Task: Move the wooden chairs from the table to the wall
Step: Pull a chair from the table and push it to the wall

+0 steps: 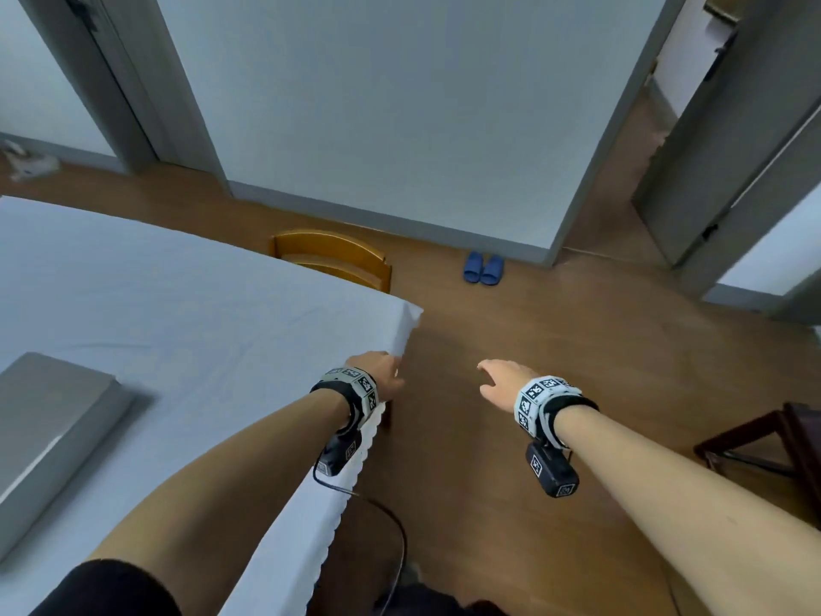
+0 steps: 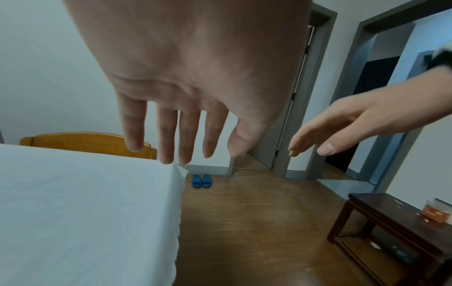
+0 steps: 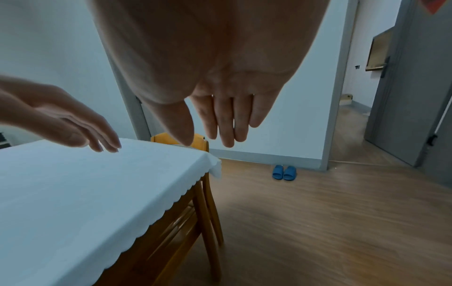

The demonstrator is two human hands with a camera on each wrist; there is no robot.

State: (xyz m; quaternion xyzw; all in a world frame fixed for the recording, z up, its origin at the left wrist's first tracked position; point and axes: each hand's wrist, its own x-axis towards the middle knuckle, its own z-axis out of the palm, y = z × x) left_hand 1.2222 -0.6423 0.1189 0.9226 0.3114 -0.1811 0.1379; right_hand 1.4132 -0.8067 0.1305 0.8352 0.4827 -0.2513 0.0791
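Head view looks down on both forearms stretched out ahead, each wrist wearing a marker-covered band. The left hand (image 1: 377, 375) hangs over the near right edge of the table (image 1: 177, 313), which is draped in a white cloth with a scalloped hem; its fingers are straight and slightly spread, holding nothing, as the left wrist view shows them pointing out past the table's far corner. The right hand (image 1: 502, 384) hovers over the bare wooden floor (image 1: 555, 331) beside the table, fingers extended and close together, thumb apart, also holding nothing. The two hands are near each other but not touching.

One wooden chair (image 1: 333, 255) stands at the far side of the table, tucked in against it, so that only its curved backrest rises above the cloth. In the right wrist view wooden legs show under the table's corner, though I cannot tell which belong to the chair and which to the table. The white wall (image 1: 400, 104) with its grey skirting stands beyond the chair, with floor between them.

A pair of blue slippers (image 1: 483, 269) lies on the floor at the foot of that wall. A grey flat box (image 1: 49, 420) lies on the table at the left. A dark wooden side table (image 2: 396, 228) stands at the right, and open grey doors flank the wall
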